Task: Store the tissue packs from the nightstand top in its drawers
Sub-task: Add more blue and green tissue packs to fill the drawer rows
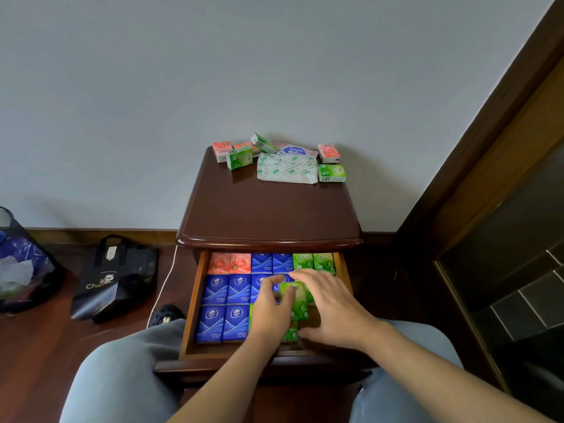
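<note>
The dark wooden nightstand [268,209] has its top drawer [193,303] pulled out over my knees. Inside lie rows of pink [229,263], blue [222,322] and green tissue packs [314,262]. My left hand [270,314] pinches a green tissue pack [294,297], tilted and blurred, over the drawer's right middle. My right hand [331,306] lies beside it with straight fingers spread over the green packs. At the back of the nightstand top remain pink packs [328,152], green packs [239,157], a large white soft pack [287,170] and a white-and-blue pack [293,151].
A black tote bag [116,279] and a mesh waste bin [18,264] stand on the wooden floor to the left. A white cable [166,285] hangs beside the nightstand, above a black shoe [166,314]. Dark wooden furniture [488,184] borders the right side.
</note>
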`<action>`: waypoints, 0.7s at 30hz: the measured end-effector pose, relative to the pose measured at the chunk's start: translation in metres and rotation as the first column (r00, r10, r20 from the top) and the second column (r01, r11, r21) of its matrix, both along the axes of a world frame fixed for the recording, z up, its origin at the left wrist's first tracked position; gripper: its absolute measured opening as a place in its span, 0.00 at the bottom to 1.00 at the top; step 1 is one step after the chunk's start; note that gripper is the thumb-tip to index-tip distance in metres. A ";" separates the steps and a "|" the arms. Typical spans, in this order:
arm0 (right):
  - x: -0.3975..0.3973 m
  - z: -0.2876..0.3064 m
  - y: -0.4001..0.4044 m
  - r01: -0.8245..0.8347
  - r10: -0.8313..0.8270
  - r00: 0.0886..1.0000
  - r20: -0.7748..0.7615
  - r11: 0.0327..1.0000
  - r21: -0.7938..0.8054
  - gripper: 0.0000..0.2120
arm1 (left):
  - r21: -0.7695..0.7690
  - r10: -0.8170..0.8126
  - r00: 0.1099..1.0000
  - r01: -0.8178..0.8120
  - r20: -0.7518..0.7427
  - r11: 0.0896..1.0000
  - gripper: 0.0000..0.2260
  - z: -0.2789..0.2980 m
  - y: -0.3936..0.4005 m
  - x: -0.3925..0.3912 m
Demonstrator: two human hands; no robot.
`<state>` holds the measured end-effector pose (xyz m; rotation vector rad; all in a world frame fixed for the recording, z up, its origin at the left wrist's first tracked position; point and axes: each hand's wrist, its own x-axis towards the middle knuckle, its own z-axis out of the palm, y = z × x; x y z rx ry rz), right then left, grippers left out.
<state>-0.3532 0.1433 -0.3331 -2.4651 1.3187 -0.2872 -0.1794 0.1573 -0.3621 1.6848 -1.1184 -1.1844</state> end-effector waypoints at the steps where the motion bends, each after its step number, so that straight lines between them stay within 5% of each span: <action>1: -0.002 0.001 0.000 0.007 -0.007 1.000 -0.003 0.999 -0.038 0.46 | 0.021 -0.029 0.999 0.030 -0.013 0.999 0.13 0.002 -0.002 -0.007; 5: -0.016 -0.003 -0.003 0.097 -0.096 0.995 0.015 0.984 -0.150 0.40 | 0.075 -0.132 0.991 0.134 -0.036 0.988 0.20 0.007 -0.008 -0.024; 7: -0.026 -0.009 -0.006 0.155 -0.173 0.984 -0.049 0.954 -0.255 0.37 | 0.042 -0.202 0.969 0.198 0.140 0.979 0.21 0.009 -0.008 -0.026; 11: -0.039 -0.018 -0.012 0.225 -0.274 0.945 -0.180 0.941 -0.253 0.33 | 0.074 -0.394 0.641 0.467 0.659 0.881 0.20 0.004 -0.009 -0.020; 16: -0.037 -0.027 -0.019 0.207 -0.263 0.925 -0.273 0.954 -0.217 0.24 | 0.226 -0.535 0.330 0.647 0.778 0.728 0.22 0.005 -0.016 -0.019; 21: -0.031 -0.025 -0.025 0.234 -0.292 0.898 -0.330 0.951 -0.204 0.17 | 0.230 -0.552 0.355 0.645 0.754 0.728 0.22 0.003 -0.019 -0.021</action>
